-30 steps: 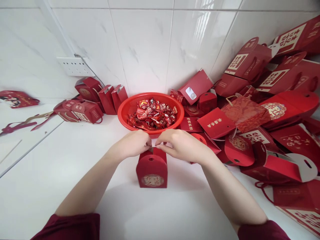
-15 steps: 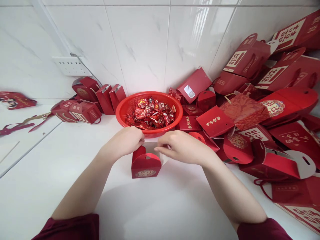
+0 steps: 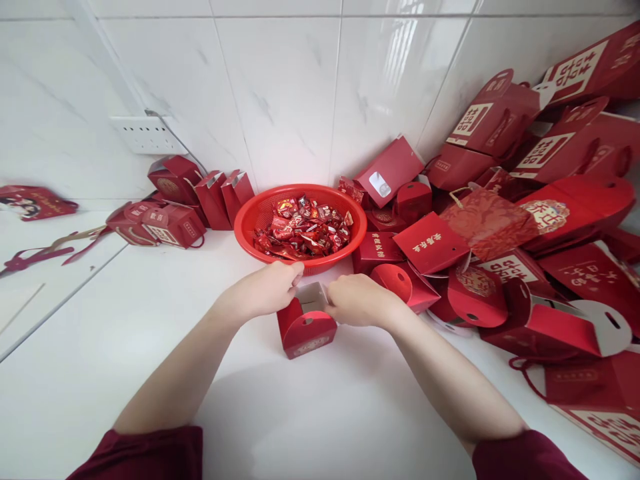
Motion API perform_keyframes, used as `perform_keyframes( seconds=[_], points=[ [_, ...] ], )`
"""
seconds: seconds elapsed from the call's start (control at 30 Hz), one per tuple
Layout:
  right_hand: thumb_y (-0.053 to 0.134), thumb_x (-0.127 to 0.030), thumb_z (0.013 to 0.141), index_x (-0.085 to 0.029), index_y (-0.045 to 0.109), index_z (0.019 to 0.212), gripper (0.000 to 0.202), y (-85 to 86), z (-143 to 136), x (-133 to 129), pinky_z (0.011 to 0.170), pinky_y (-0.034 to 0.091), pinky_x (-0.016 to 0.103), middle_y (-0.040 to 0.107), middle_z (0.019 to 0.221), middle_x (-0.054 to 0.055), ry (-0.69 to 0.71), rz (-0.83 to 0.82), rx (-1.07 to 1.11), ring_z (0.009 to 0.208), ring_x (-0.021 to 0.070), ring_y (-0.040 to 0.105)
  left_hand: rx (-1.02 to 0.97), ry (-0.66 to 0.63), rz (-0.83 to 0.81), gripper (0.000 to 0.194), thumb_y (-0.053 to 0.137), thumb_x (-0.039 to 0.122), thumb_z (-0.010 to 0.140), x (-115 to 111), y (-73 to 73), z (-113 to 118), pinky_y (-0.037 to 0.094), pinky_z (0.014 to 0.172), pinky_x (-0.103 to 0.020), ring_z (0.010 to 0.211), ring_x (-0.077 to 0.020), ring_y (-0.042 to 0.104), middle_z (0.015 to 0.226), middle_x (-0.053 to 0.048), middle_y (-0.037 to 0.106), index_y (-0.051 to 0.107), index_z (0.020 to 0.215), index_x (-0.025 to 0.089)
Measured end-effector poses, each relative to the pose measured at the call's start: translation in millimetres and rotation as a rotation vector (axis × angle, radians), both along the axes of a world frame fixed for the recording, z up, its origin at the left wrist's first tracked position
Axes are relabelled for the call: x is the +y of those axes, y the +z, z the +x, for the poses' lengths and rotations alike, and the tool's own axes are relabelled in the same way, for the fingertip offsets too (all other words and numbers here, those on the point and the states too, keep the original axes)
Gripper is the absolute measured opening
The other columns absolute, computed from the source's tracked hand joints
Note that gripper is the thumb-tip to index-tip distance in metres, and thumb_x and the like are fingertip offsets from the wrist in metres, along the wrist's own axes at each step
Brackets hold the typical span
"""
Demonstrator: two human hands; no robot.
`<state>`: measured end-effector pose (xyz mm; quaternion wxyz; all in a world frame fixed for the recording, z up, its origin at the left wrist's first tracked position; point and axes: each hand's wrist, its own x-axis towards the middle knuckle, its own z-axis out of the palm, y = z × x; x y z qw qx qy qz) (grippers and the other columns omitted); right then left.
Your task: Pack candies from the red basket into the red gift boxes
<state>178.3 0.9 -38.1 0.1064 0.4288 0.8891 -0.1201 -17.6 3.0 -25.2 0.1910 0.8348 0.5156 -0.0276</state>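
Observation:
A small red cardboard gift box (image 3: pixel 309 335) stands on the white table in front of me, its top open and its pale inside showing. My left hand (image 3: pixel 267 288) is closed at the box's far left edge, fingers curled on the card. My right hand (image 3: pixel 357 300) is closed on the far right side, with its fingertips partly hidden behind and inside the wall. Just beyond the box sits a red plastic basket (image 3: pixel 245 233) heaped with wrapped candies (image 3: pixel 310 227).
Many red gift boxes (image 3: pixel 480 290) are piled along the right side. Several smaller boxes (image 3: pixel 177 223) stand at the back left near a wall socket (image 3: pixel 147 135). Ribbons (image 3: pixel 50 253) lie at the far left. A tiled wall (image 3: pixel 280 93) closes off the back.
The box has shifted slightly right and turned a little. My left hand has moved right with it, and the right hand has come down onto the box's right side.

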Motion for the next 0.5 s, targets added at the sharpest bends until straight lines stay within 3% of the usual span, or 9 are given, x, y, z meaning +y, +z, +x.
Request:
perform_keyframes(
  seconds=[0.1, 0.17, 0.27, 0.33, 0.5],
  points=[
    [0.045, -0.024, 0.093, -0.015, 0.072, 0.087, 0.029, -0.5, 3, 2, 0.058, 0.037, 0.029, 0.072, 0.075, 0.01, 0.005, 0.01, -0.001, 0.073, 0.0241, 0.068, -0.033, -0.163, -0.047, 0.025, 0.038, 0.022, 0.094, -2, -0.1, -2, 0.042, 0.07, -0.028, 0.079, -0.0174, 0.056, 0.094, -0.006, 0.059, 0.061, 0.104, 0.02],
    [0.045, -0.024, 0.093, -0.015, 0.071, 0.084, 0.029, 0.8, 5, 3, 0.058, 0.038, 0.029, 0.07, 0.066, 0.009, -0.004, -0.003, -0.009, 0.068, 0.0231, 0.068, -0.032, -0.24, -0.077, 0.029, 0.036, 0.024, 0.096, -4, -1.1, -3, 0.043, 0.079, -0.03, 0.088, -0.0183, 0.057, 0.1, -0.007, 0.058, 0.065, 0.101, 0.021],
    [0.045, -0.025, 0.092, -0.015, 0.07, 0.078, 0.03, 4.1, 6, 5, 0.055, 0.037, 0.028, 0.064, 0.054, 0.005, -0.017, -0.046, -0.023, 0.055, 0.0198, 0.064, -0.03, -0.214, -0.092, 0.032, 0.035, 0.027, 0.097, -6, -2.3, -1, 0.043, 0.081, -0.031, 0.088, -0.0188, 0.057, 0.096, -0.008, 0.059, 0.063, 0.085, 0.016],
    [0.044, -0.024, 0.091, -0.015, 0.07, 0.075, 0.032, 6.3, 6, 6, 0.053, 0.036, 0.027, 0.061, 0.05, 0.004, -0.021, -0.068, -0.027, 0.05, 0.0182, 0.062, -0.049, -0.15, -0.089, 0.033, 0.035, 0.032, 0.098, -7, -0.7, 0, 0.043, 0.075, -0.03, 0.081, -0.0181, 0.056, 0.09, -0.007, 0.059, 0.06, 0.084, 0.016],
    [0.044, -0.023, 0.09, -0.015, 0.071, 0.078, 0.031, 9.1, 8, 7, 0.053, 0.035, 0.027, 0.066, 0.057, 0.007, -0.05, -0.084, -0.048, 0.057, 0.0196, 0.064, -0.124, -0.066, -0.095, 0.04, 0.036, 0.044, 0.097, -5, 12.2, -8, 0.039, 0.06, -0.027, 0.064, -0.0152, 0.051, 0.075, -0.004, 0.057, 0.058, 0.079, 0.016]
  ],
)
